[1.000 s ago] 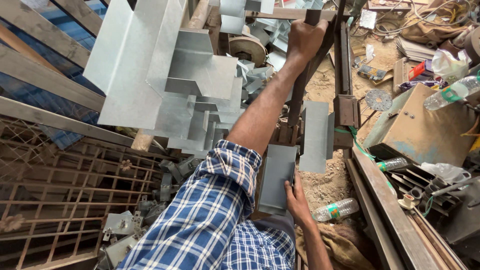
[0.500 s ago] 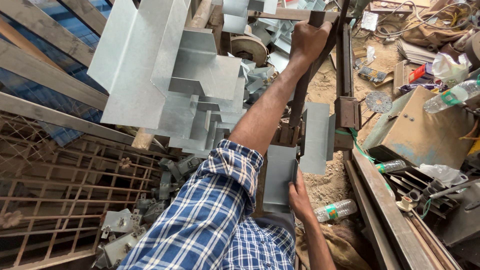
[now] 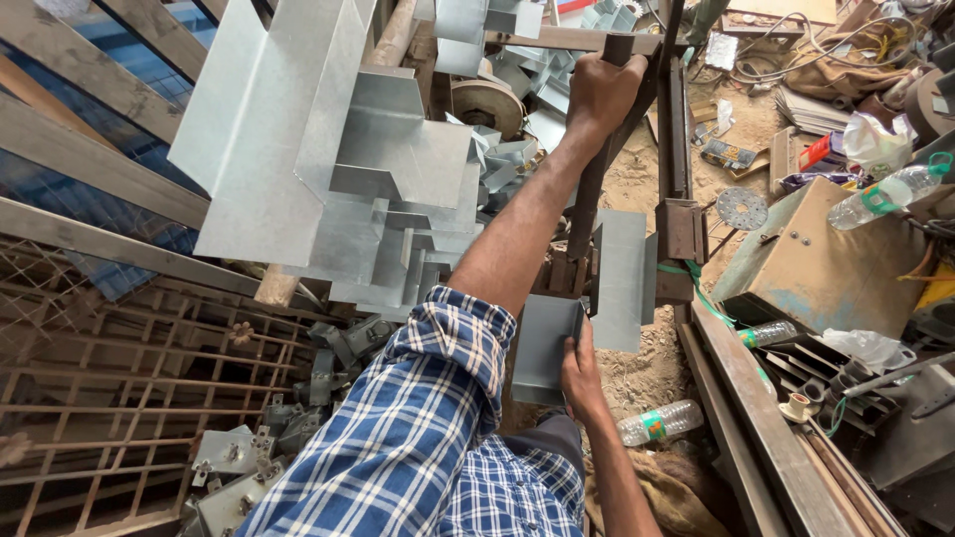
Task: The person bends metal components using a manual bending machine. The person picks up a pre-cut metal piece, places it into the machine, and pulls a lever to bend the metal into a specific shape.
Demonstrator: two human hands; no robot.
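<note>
Sandy workshop floor (image 3: 647,368) lies below me, crowded with scrap and tools. To my left, a rusted metal grille (image 3: 129,398) leans flat, and above it a stack of folded galvanized sheet pieces (image 3: 338,189) rests on timber beams (image 3: 90,139).

My left hand (image 3: 602,94) is raised, arm extended in a blue checked sleeve (image 3: 418,438). Its fingers (image 3: 609,68) are wrapped tight around a dark steel lever bar (image 3: 587,199) that runs down toward the press frame. A grey crossbar (image 3: 557,38) meets the lever at the top, just beside the hand.

My right hand (image 3: 580,376) is low, near my body. Its fingers (image 3: 574,343) are closed on the right edge of a small bent sheet-metal piece (image 3: 542,348), which stands upright with its fold facing me. I cannot tell how far the thumb reaches behind the piece.

Just right of that piece, a second bent sheet-metal section (image 3: 622,278) sits in the machine, beside a rusty steel block (image 3: 684,231). A long steel angle rail (image 3: 756,418) runs diagonally along the floor to the right.

A clear plastic bottle (image 3: 662,423) lies on the sand near my right forearm. Further right stand a tan metal box (image 3: 816,264) and another bottle with a green cap (image 3: 890,194).
</note>
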